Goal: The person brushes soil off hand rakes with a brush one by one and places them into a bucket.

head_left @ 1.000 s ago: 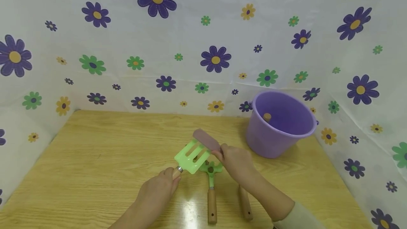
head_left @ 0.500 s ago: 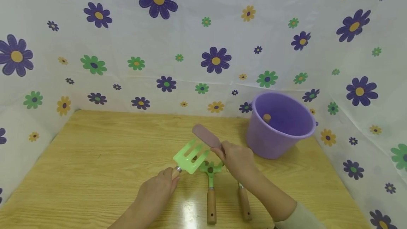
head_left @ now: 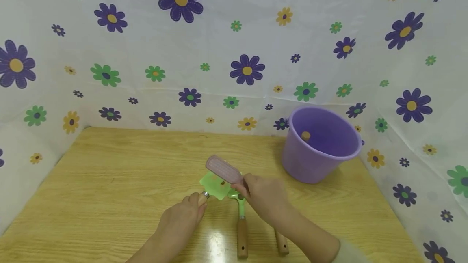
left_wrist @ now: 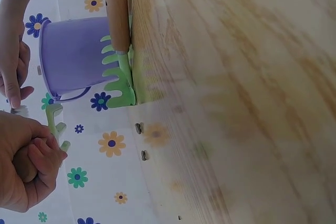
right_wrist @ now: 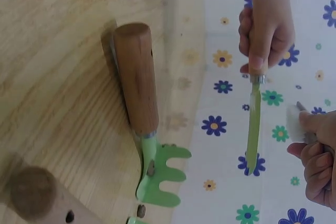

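— Left of the purple bucket (head_left: 307, 165), we see the wood-grained table (head_left: 128, 165) stretch bare and glossy to a white flowered sheet (head_left: 204, 39) that rises behind it and along both sides.

— And what do we meet going rightward?

— First the left hand (head_left: 180, 216), left of the bucket and nearer us, gripping the wooden handle of a green fork (head_left: 215, 188). Then the right hand (head_left: 268, 198), closer to the bucket, grasps a pinkish flat tool (head_left: 224, 169).

— Do those two touch?

— We can't tell; from the head, the pinkish flat tool covers the fork's tines.

— What else is hard to make out?

— In front of the bucket, to its left, lies a green rake (head_left: 242, 230), its head partly hidden. Nearer the bucket's side, a second wooden handle (head_left: 281, 242) runs under the forearm, which hides the rest. Inside the bucket we get only a round wooden end (head_left: 305, 136); a pale sleeve (head_left: 351, 253), in front of the bucket, is cut off.
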Demonstrator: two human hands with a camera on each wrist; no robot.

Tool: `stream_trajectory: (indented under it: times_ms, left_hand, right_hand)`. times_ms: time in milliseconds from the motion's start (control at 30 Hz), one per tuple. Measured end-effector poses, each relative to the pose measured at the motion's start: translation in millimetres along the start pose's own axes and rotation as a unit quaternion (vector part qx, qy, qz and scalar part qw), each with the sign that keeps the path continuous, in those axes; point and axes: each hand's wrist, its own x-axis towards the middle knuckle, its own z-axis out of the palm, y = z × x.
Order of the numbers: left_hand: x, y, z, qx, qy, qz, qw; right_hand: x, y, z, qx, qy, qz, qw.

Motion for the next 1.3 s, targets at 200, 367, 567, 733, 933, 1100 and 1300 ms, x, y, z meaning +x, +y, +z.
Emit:
stream_trajectory:
  times_ms: [200,367,567,733,933,1100,1300]
  left_hand:
    - [1.6,-0.4,0.0,0.001,0.003,0.008,1.0]
    - [2.5,-0.4,-1.3,0.001,0.001,0.014,0.9999]
    - [2.9,-0.2,-2.0,-0.003,0.002,0.019,0.9998]
    - [3.0,-0.4,-2.2,0.005,0.002,0.026,0.9997]
    - [1.9,0.2,-2.4,0.004,-0.001,0.025,0.9997]
    - [0.6,0.8,-1.6,0.0,0.0,0.021,0.9998]
    - [-1.0,2.1,-1.2,-0.014,0.002,0.003,0.9999]
  right_hand:
    - [-2,-12,3,0.003,-0.003,-0.017,1.0]
    - [-3,-15,5,0.007,-0.02,-0.014,1.0]
    - [-5,-18,11,-0.006,-0.055,-0.012,0.998]
    - [-6,-20,14,-0.025,-0.081,-0.008,0.996]
    - [-7,-20,15,-0.018,-0.087,0.0,0.996]
    - [-8,-19,18,-0.017,-0.077,0.0,0.997]
    - [-8,-12,20,-0.035,-0.076,0.015,0.996]
